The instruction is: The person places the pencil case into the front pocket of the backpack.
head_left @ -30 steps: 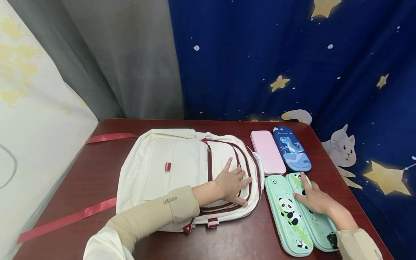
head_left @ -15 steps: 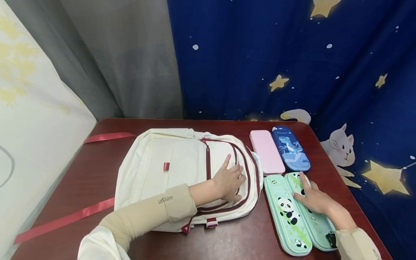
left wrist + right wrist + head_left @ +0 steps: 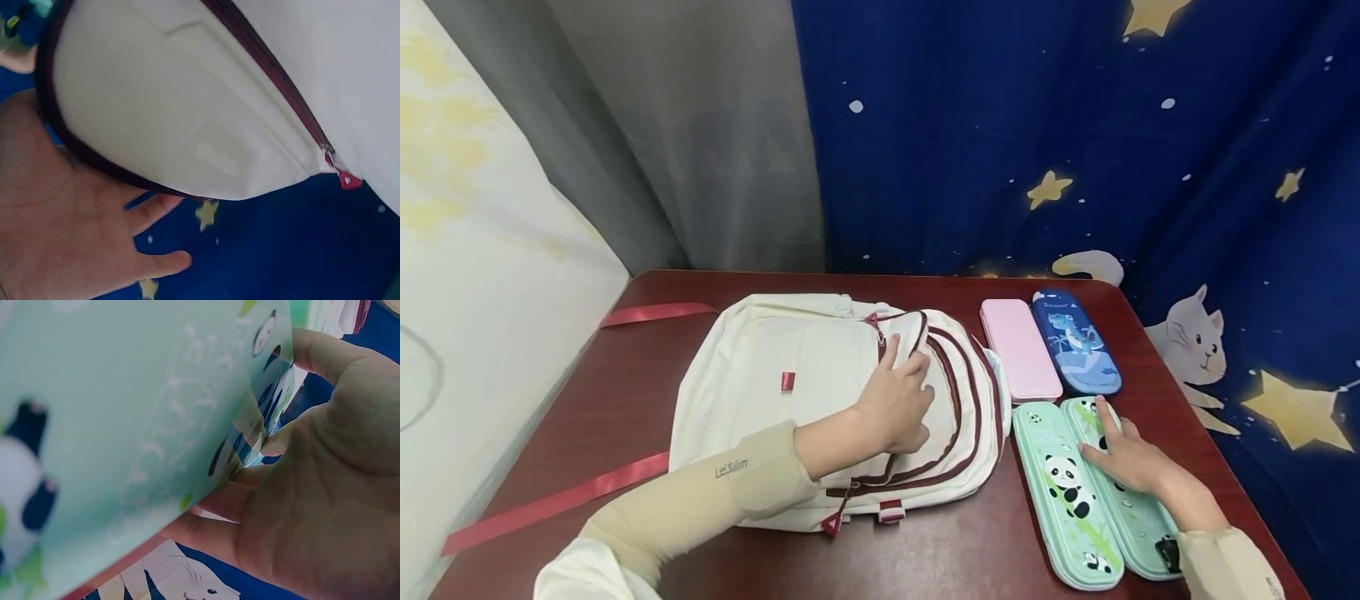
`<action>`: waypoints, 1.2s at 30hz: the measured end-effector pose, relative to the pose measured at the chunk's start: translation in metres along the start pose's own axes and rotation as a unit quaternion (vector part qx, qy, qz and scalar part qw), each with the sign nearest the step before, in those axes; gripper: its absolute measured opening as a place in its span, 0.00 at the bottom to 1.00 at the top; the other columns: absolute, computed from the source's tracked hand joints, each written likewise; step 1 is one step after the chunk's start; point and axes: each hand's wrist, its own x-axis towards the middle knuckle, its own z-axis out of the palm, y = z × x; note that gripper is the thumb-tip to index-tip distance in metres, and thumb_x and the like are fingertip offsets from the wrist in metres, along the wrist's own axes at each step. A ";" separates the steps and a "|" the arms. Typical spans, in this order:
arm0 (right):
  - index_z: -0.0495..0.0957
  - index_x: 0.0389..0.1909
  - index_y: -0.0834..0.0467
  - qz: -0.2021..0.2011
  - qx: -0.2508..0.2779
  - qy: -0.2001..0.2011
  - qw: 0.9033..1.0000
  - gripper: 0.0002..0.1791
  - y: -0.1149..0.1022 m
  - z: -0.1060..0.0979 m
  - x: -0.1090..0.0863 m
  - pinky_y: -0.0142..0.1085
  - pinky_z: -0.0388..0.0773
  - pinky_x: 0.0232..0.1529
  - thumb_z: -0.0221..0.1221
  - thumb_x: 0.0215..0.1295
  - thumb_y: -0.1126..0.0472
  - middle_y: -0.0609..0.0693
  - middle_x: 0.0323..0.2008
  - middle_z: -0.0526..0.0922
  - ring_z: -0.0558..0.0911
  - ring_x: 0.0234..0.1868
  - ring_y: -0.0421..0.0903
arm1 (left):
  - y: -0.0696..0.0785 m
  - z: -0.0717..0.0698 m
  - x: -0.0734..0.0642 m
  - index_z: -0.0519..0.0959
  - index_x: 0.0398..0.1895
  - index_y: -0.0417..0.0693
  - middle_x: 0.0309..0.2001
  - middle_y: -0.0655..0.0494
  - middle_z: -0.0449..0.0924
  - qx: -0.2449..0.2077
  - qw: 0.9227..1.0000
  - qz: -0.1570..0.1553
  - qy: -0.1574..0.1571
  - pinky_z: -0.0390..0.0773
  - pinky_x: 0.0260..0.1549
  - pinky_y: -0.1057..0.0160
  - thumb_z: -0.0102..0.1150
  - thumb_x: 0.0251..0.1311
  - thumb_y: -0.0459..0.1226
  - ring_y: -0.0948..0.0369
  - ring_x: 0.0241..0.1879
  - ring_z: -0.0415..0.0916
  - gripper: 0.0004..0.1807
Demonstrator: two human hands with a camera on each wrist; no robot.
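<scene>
A white backpack (image 3: 805, 417) with dark red zips lies flat on the table. My left hand (image 3: 887, 408) grips the edge of its front pocket flap (image 3: 910, 327), which is folded back to the left. In the left wrist view the flap (image 3: 137, 106) covers some fingers; two others stick out straight below its edge. An inner layer of the pocket shows to the right of the hand. My right hand (image 3: 1138, 462) rests with extended fingers on one of two mint-green panda pencil cases (image 3: 1075, 500), and its fingers also show against a case in the right wrist view.
A pink pencil case (image 3: 1018, 350) and a blue dinosaur one (image 3: 1075, 342) lie beyond the green cases. Two red ribbons (image 3: 561, 508) run leftwards from the backpack. A blue star curtain (image 3: 962, 167) and a grey one hang behind the dark red table (image 3: 587, 383).
My left hand has moved left from the pocket's right part, folding the flap back with it. The right hand and pencil cases have stayed put.
</scene>
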 end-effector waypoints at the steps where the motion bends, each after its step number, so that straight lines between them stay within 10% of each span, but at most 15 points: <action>1: 0.23 0.68 0.65 0.000 0.000 0.000 1.000 0.57 0.000 0.000 -0.001 0.64 0.68 0.41 0.48 0.61 0.35 0.84 0.57 0.44 0.69 0.44 0.74 | -0.002 0.000 -0.004 0.80 0.48 0.53 0.61 0.52 0.68 -0.002 1.000 -0.009 0.002 0.41 0.62 0.40 0.48 0.56 0.53 0.57 0.64 0.52 0.23; 21: 0.17 0.66 0.65 -0.008 0.002 -0.022 1.000 0.58 0.011 -0.006 -0.004 0.67 0.66 0.40 0.45 0.62 0.33 0.86 0.55 0.43 0.65 0.47 0.79 | -0.030 0.035 -0.062 0.61 0.69 0.55 0.72 0.54 0.46 -0.075 0.990 -0.116 0.040 0.31 0.61 0.38 0.47 0.48 0.71 0.48 0.71 0.31 0.48; 36: 0.17 0.65 0.66 -0.022 -0.002 -0.039 0.999 0.59 0.007 -0.003 0.007 0.65 0.67 0.39 0.44 0.62 0.32 0.86 0.54 0.43 0.69 0.43 0.76 | -0.045 0.079 -0.112 0.60 0.70 0.49 0.71 0.49 0.50 -0.168 0.960 -0.216 0.055 0.33 0.59 0.36 0.51 0.49 0.68 0.46 0.71 0.34 0.50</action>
